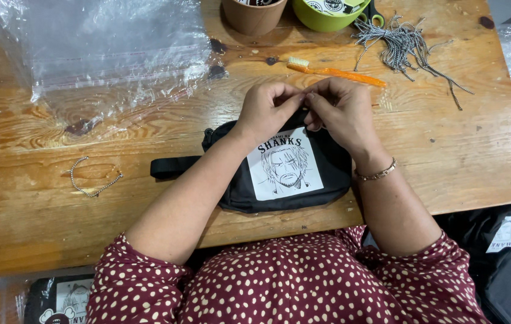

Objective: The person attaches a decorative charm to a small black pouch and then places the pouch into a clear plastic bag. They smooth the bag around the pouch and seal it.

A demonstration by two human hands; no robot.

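Together, two hands — left hand (265,109), right hand (340,108) — fingers pinched on one black pouch (285,174).

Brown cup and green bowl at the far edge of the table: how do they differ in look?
The brown cup is matte tan with narrower, taller walls; the green bowl is glossy lime, wider and rounder. The cup stands left of the bowl. A pair of scissors lies against the bowl's right side; nothing like it is by the cup. Both stand upright on the wooden table, cut off by the frame's top.
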